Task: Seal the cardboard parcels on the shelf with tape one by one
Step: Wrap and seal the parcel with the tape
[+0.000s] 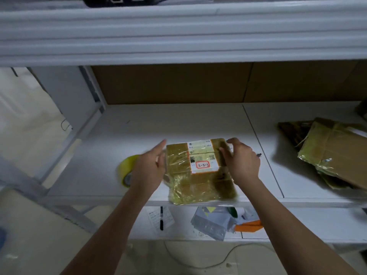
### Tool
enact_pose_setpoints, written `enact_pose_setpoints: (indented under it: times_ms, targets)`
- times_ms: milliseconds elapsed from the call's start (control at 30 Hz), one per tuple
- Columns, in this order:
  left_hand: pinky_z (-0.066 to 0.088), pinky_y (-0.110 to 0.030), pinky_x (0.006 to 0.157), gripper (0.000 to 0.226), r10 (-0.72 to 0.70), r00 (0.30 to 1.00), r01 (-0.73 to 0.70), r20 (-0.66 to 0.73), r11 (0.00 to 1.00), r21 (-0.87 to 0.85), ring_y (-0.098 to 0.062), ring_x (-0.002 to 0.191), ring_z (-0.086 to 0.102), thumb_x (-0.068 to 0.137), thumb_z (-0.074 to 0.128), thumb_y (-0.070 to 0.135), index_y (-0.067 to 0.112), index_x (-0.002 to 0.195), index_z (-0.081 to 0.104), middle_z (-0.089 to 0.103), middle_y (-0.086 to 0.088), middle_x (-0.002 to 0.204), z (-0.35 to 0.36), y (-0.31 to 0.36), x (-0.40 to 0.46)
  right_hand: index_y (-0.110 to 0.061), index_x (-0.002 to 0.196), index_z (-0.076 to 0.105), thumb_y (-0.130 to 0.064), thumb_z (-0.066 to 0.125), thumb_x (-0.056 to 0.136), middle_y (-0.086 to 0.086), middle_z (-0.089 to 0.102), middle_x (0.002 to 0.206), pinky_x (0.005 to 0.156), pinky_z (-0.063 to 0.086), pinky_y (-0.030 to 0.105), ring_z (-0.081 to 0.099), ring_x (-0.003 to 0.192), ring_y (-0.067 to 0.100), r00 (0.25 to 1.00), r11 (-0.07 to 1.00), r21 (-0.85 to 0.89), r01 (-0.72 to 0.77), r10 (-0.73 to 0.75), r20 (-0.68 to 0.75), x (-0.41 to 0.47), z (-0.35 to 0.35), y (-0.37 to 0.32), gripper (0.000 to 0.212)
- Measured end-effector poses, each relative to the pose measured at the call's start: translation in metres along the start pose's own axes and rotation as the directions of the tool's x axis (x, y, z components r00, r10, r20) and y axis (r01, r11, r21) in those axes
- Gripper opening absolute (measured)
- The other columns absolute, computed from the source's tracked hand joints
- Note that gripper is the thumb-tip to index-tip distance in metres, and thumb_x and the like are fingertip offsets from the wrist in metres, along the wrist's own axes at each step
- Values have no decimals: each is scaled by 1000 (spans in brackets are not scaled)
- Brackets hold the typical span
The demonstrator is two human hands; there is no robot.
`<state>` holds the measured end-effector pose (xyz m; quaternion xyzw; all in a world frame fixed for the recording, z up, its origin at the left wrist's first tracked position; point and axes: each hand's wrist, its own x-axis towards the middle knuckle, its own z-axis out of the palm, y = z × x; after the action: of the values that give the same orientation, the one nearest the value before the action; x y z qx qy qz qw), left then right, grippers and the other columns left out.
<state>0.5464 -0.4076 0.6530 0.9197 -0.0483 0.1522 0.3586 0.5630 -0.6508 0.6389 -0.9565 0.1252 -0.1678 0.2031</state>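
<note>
We see 1 parcel (200,171) at the shelf (198,120) front edge, mostly taped. Left hand (149,169) spread against it, right hand (242,159) gripping its side. Tape roll (126,171) sits left; taped parcels (335,153) sit right, so few likely remain.

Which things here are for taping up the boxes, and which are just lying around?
For the job:
parcel marked 3-3-3, between both hands
yellow tape roll, beside the left hand
right hand, gripping the parcel's edge
taped parcels piled on the right

Just lying about, on the shelf below:
grey mailer bags
paper slip
black marker
orange item
</note>
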Motion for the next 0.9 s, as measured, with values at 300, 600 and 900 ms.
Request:
enact_pose_setpoints:
  times_ms: [300,600,900]
  targets:
    - [41,-37,104,54,-229,956,201,186,967,159,-28,124,52,86,73,35,14,134,59,56,-12,136,-40,-43,11,-13,115,64,0,57,89,7,66,112,67,53,30,63,90,24,946,914,245,324,-321,-56,-14,-4,-49,30]
    - [53,-31,82,45,-116,965,156,235,974,-162,-24,106,59,77,79,2,23,114,63,62,-2,115,-85,-95,-12,-5,123,64,3,47,96,12,69,115,82,40,15,64,100,20,815,740,575,350,-542,202,-51,23,-137,33]
    - [50,-11,79,47,20,980,31,199,968,-248,-1,101,60,77,76,-4,21,114,61,63,8,113,-89,-116,-22,2,117,59,5,45,91,22,60,122,92,42,34,56,113,34,600,808,99,581,-507,618,-41,44,-178,30]
